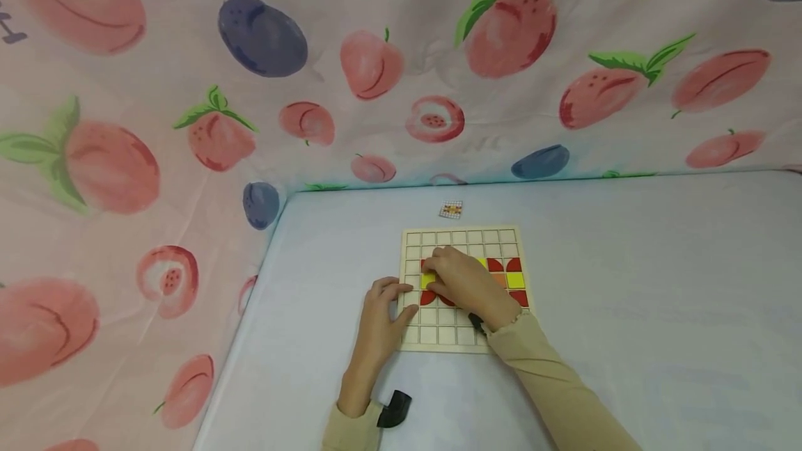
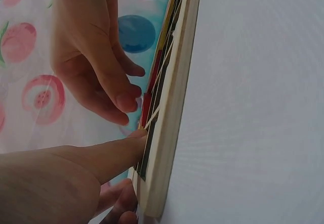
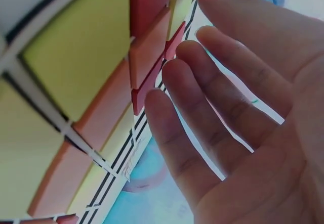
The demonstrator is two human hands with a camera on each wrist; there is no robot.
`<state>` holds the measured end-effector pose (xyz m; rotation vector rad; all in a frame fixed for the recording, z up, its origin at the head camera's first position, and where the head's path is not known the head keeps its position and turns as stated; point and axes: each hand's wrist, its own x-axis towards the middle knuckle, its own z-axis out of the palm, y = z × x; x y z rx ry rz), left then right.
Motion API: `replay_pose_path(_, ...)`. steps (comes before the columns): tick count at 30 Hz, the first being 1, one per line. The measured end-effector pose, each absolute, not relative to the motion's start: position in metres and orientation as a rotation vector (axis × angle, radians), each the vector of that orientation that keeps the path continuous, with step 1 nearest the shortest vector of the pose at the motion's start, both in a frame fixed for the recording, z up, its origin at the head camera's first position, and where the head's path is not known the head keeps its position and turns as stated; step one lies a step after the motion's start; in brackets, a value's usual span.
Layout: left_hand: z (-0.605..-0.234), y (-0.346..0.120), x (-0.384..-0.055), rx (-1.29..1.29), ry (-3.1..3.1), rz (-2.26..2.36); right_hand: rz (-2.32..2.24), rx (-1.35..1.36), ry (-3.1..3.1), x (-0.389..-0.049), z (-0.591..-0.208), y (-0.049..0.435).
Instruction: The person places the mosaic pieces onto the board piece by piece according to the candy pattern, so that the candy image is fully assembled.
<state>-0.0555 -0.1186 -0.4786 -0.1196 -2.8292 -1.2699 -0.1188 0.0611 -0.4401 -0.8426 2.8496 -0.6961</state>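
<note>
A pale wooden grid board [image 1: 445, 335] lies on the table with red, yellow and orange tiles in its middle rows. Over the left part of these rows is my right hand [image 1: 466, 280], its fingertips beside a yellow tile [image 1: 427, 280] and a red quarter-round tile [image 1: 428, 297]. The right wrist view shows its fingers [image 3: 185, 128] loosely extended, with no tile between them. My left hand [image 1: 378, 315] rests at the board's left edge, its thumb [image 2: 119, 155] touching the board. Some tiles are hidden under the right hand.
Beyond the board's far edge lies a small patterned card [image 1: 451, 209]. The white table [image 1: 645, 284] is bordered by a fruit-print cloth [image 1: 388, 124] at the back and left. A black strap piece [image 1: 395, 409] sits at the left wrist.
</note>
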Motion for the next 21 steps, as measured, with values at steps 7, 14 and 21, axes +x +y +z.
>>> replay_pose_path(7, -0.478, -0.121, -0.056, -0.122, -2.827, -1.289, -0.705, -0.866, 2.866, -0.114, -0.436, 0.065)
replay_pose_path(14, -0.475, -0.121, -0.056, -0.114, -2.845, -1.294, -0.728, -0.918, 2.943, -0.106, -0.428, 0.076)
replay_pose_path(21, -0.464, -0.118, -0.058, -0.095, -2.835, -1.209, -0.769, -0.892, 2.968, -0.1, -0.423, 0.091)
